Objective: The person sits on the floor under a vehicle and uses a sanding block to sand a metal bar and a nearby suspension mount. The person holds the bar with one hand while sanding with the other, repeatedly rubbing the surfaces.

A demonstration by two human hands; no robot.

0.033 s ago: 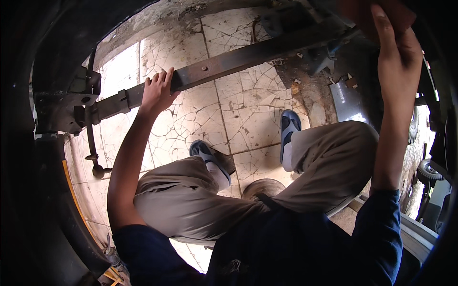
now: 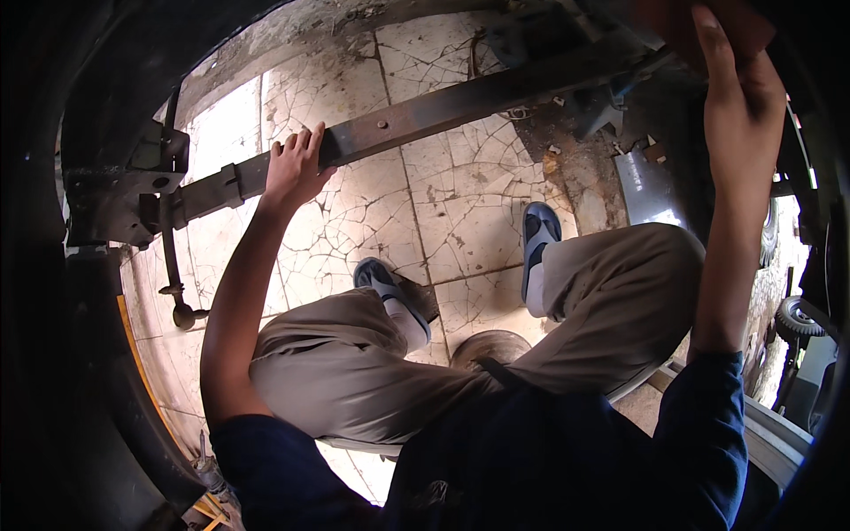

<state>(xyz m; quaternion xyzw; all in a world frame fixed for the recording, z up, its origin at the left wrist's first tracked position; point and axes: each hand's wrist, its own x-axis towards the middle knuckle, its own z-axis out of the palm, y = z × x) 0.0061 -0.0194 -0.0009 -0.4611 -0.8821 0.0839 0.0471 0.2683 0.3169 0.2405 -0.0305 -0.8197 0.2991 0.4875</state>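
A long dark metal bar point(image 2: 443, 110) crosses the upper part of the head view, rising from left to right, with a bolt head on its face. My left hand point(image 2: 298, 170) is wrapped over the bar left of its middle, fingers across the top and thumb along the near side. At the upper right my right hand point(image 2: 746, 111) is raised, thumb up, gripping a flat reddish-brown piece point(image 2: 751, 31). Shadow hides most of that piece, and its kind cannot be made out. The fingers behind it are hidden too.
A dark bracket point(image 2: 124, 186) joins the bar's left end, and a rod with a ball joint point(image 2: 183, 316) hangs beside it. Below lies a cracked tile floor point(image 2: 460, 230). A grey metal sheet point(image 2: 646, 188) and a small wheel point(image 2: 797, 317) are at the right.
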